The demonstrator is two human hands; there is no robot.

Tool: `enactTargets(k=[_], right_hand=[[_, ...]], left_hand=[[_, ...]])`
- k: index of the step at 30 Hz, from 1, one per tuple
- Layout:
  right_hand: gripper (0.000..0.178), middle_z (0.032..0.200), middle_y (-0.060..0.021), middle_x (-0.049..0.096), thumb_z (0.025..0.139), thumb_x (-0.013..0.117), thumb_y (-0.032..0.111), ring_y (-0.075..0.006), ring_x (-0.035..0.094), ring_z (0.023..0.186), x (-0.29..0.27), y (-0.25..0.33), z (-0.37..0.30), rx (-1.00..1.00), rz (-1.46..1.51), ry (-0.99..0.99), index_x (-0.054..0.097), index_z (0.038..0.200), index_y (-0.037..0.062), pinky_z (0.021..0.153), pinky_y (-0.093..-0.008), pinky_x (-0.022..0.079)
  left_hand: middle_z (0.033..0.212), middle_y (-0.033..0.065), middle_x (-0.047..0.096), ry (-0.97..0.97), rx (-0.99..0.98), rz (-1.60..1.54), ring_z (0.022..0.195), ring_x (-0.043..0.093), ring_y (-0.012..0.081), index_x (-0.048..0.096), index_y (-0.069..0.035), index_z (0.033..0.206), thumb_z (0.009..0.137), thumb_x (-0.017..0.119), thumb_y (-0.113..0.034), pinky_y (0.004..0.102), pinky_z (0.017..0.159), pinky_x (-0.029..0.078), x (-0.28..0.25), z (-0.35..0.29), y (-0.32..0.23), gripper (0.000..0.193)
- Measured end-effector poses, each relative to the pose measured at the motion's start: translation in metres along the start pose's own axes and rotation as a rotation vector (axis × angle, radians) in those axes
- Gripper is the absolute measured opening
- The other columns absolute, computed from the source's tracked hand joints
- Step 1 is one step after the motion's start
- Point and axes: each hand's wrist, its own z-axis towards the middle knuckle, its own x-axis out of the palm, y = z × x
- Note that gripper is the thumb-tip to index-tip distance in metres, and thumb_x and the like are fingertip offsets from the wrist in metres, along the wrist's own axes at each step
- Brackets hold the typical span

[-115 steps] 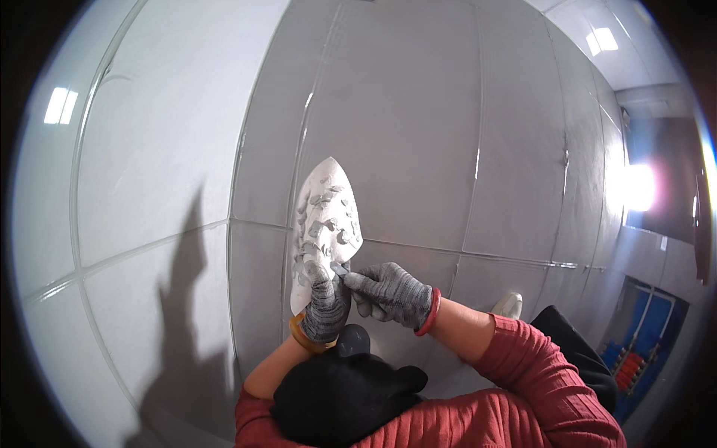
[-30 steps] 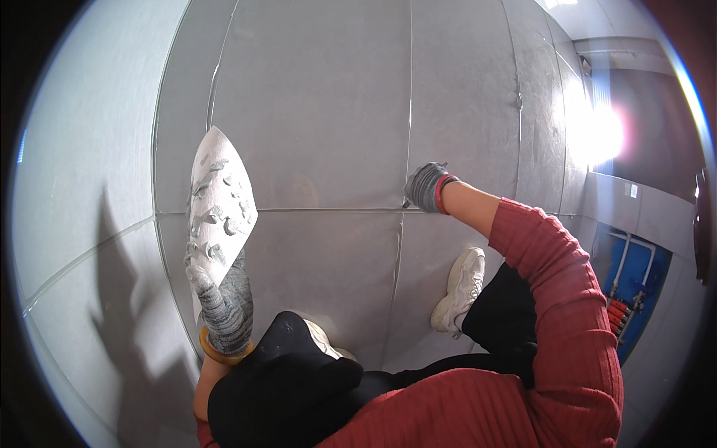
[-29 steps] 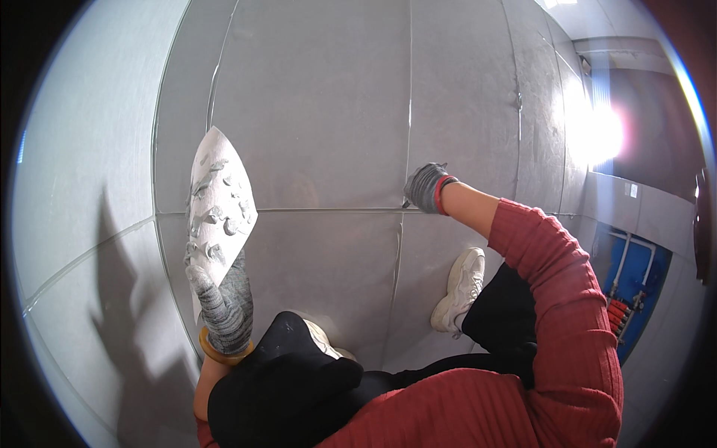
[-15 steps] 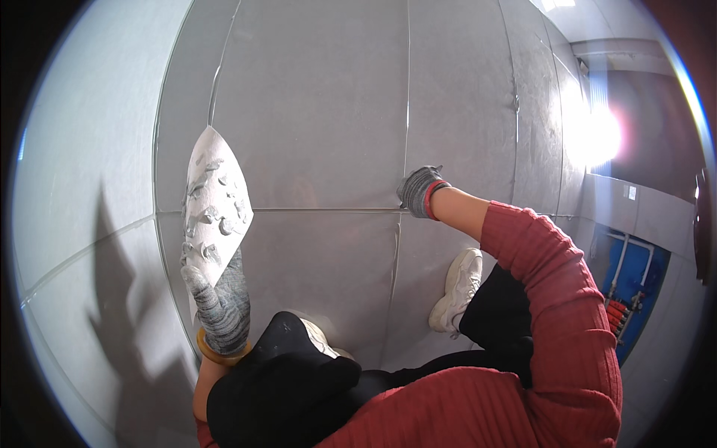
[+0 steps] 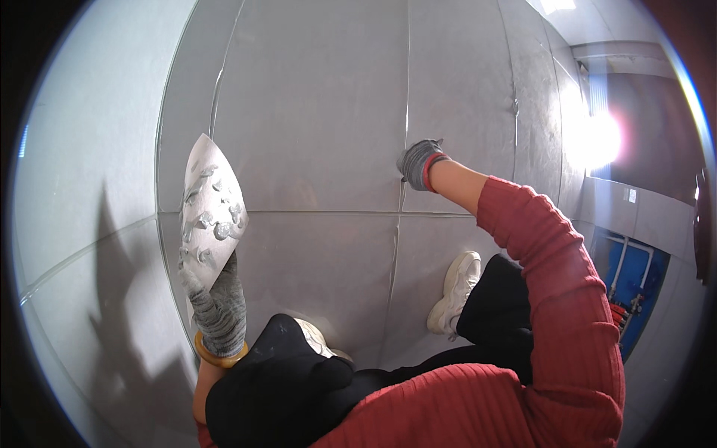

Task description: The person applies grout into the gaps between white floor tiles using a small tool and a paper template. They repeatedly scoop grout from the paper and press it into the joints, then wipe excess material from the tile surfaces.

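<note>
My left hand (image 5: 222, 306), in a grey knit glove, grips the near end of a white sheet (image 5: 213, 198). Several grey, paste-like smears and curls stick to that sheet. Over the tiled floor, my right hand (image 5: 420, 163), gloved in grey with a red cuff, is at a joint (image 5: 407, 97) between two large grey tiles. Its fingers are curled together, pointing down at the joint line. Whatever they hold, if anything, is hidden under the hand. Ridges of shiny material run along the joint on the near side.
A pale tiled wall (image 5: 67, 194) rises on the left. My shoes (image 5: 455, 287) stand on the tiles near me. At the right, a blue recess (image 5: 641, 299) in the wall holds pipes and red valves. Bright light glares at the far right.
My right hand has moved away from me along the joint, past the crossing of the tile lines. The left hand and the sheet have barely shifted.
</note>
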Motion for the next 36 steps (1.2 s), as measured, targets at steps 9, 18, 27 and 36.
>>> enactTargets(k=[9, 18, 27, 36], right_hand=[[0.016, 0.079, -0.0113, 0.068, 0.075, 0.065, 0.017, -0.0286, 0.067, 0.073, -0.007, -0.015, -0.001, -0.028, -0.036, 0.015, 0.070, 0.086, 0.0062, 0.060, -0.0426, 0.051], [0.016, 0.080, -0.0114, 0.068, 0.074, 0.064, 0.017, -0.0284, 0.067, 0.073, -0.003, -0.022, 0.003, -0.078, -0.024, 0.006, 0.071, 0.084, 0.0067, 0.058, -0.0424, 0.051], [0.017, 0.082, -0.0115, 0.068, 0.074, 0.065, 0.018, -0.0288, 0.067, 0.075, -0.001, -0.029, 0.008, -0.102, -0.026, 0.001, 0.071, 0.085, 0.0066, 0.058, -0.0421, 0.051], [0.020, 0.084, -0.0110, 0.068, 0.074, 0.064, 0.019, -0.0283, 0.067, 0.076, 0.002, -0.037, 0.016, -0.139, -0.030, 0.021, 0.070, 0.088, 0.0067, 0.059, -0.0418, 0.051]], left_hand=[[0.141, 0.0211, 0.029, 0.010, 0.076, 0.038, 0.132, 0.030, 0.0307, 0.022, 0.009, 0.137, 0.086, 0.049, -0.059, 0.0430, 0.113, 0.021, 0.011, -0.006, -0.002, 0.089], [0.140, 0.0195, 0.030, 0.022, 0.097, 0.003, 0.132, 0.029, 0.0298, 0.023, 0.007, 0.137, 0.087, 0.049, -0.058, 0.0427, 0.114, 0.018, 0.009, -0.012, 0.000, 0.086], [0.142, 0.0181, 0.030, -0.036, 0.091, 0.067, 0.133, 0.027, 0.0290, 0.024, 0.005, 0.138, 0.091, 0.042, -0.055, 0.0409, 0.114, 0.016, 0.002, -0.021, 0.002, 0.078], [0.144, 0.0180, 0.027, -0.018, 0.102, 0.029, 0.134, 0.026, 0.0293, 0.023, 0.003, 0.140, 0.092, 0.041, -0.055, 0.0407, 0.114, 0.014, 0.007, -0.025, 0.007, 0.078]])
